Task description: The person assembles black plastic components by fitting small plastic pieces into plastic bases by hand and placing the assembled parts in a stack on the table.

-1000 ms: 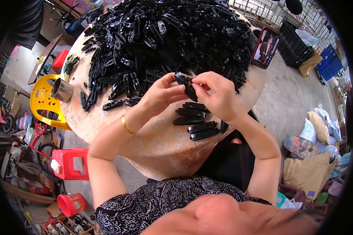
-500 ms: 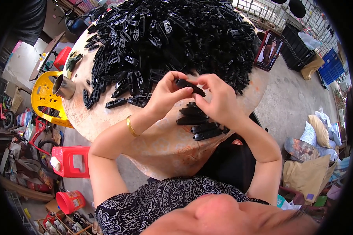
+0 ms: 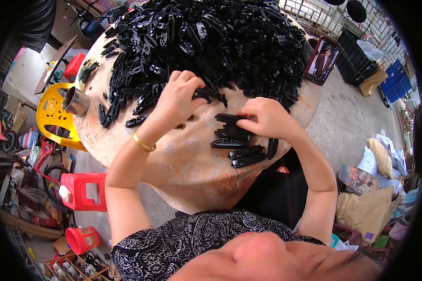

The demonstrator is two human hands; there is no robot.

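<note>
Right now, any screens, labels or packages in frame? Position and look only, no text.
Phone: propped at the table's far right edge beside the black parts pile, upright rectangle, red case, lit screen showing a figure.
Red tub: on the floor at lower left, round, with a pale label band.
Nothing else legible as packaging.

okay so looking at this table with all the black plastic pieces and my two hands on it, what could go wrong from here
1. The small row of sorted black parts lies close to the table edge nearest you; the right hand resting on it could nudge pieces off.
2. The left hand pulls at the foot of the big heap; loosened pieces might slide into the sorted row.
3. The phone stands propped at the heap's far right, near the rim, and could get knocked over.
</note>
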